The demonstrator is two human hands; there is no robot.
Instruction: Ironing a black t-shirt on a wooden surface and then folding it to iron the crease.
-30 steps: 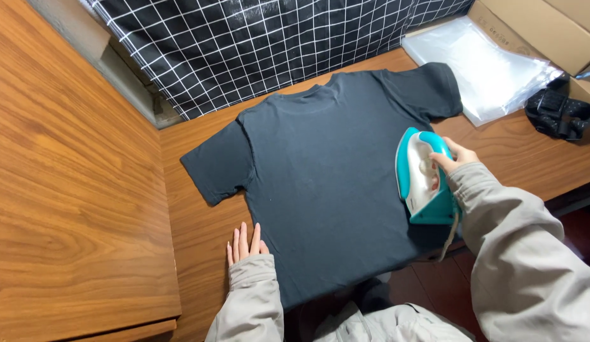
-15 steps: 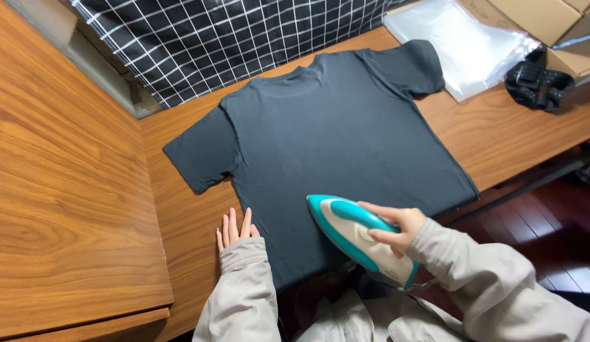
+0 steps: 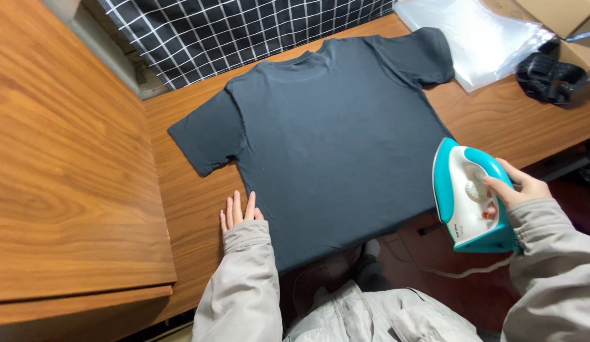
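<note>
Swinging back out to the right goes the teal and white steam iron [image 3: 470,197], which half a second ago sat low near the shirt's hem, in front of the person; now it hangs off the right edge of the dark grey T-shirt [image 3: 330,136], just past the table edge and over the dark floor. Right hand [image 3: 513,190] is wrapped tight around the iron's handle, fingers curled over the top, a firm full grip. Its pale cord trails down below. Left hand [image 3: 239,212] has hardly budged: flat on the wooden table [image 3: 181,190], fingers straight and together, holding nothing, its fingertips just beside the shirt's lower left side.

Shirt lies spread flat, collar away from the person, both sleeves out, its hem at the near table edge. Beyond the collar there's a black cloth with a white grid [image 3: 244,31]. Far right, a clear plastic bag [image 3: 479,38] touches the right sleeve, with a black bundle [image 3: 548,76] and a cardboard box [image 3: 561,16] nearby.
</note>
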